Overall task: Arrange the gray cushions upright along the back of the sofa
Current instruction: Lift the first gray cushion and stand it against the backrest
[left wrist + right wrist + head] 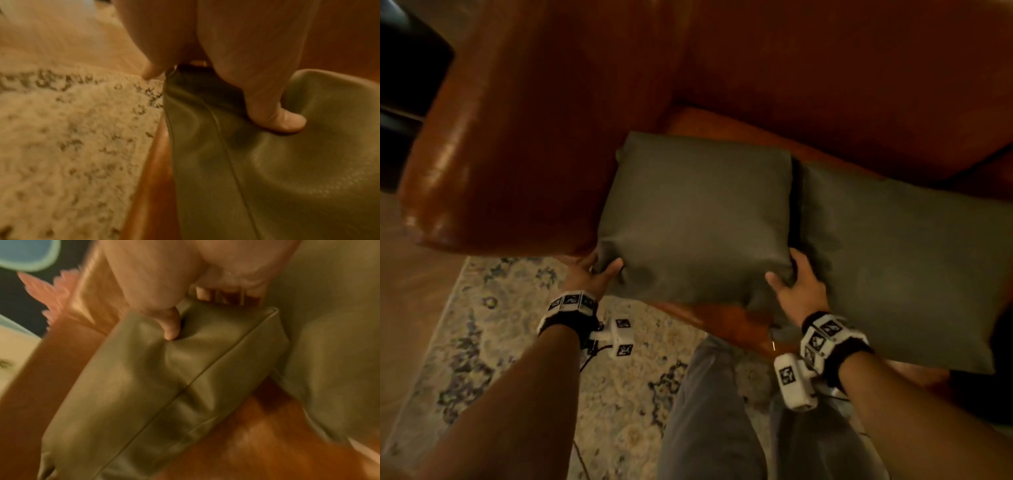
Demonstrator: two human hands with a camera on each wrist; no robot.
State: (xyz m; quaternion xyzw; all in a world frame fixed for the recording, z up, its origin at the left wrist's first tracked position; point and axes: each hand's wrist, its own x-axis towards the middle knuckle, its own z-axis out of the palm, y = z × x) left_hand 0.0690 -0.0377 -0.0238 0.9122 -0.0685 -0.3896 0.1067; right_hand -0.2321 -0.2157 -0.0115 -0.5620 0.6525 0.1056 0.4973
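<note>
Hands grip one gray cushion (698, 219) at its near corners, left hand (594, 274) and right hand (799, 287), on the brown leather sofa (825, 85). A second smooth gray cushion (900, 267) touches it; a patterned rug (517, 325) lies below.

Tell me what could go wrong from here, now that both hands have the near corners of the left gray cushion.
1. The left hand and right hand hold the left cushion only at its near corners; the soft cover dents under the thumbs, so either grip may slip as it tips up.
2. The second cushion lies right against it and could get dragged or pushed along.
3. The sofa armrest sits close on the left, so the cushion may catch there.
</note>
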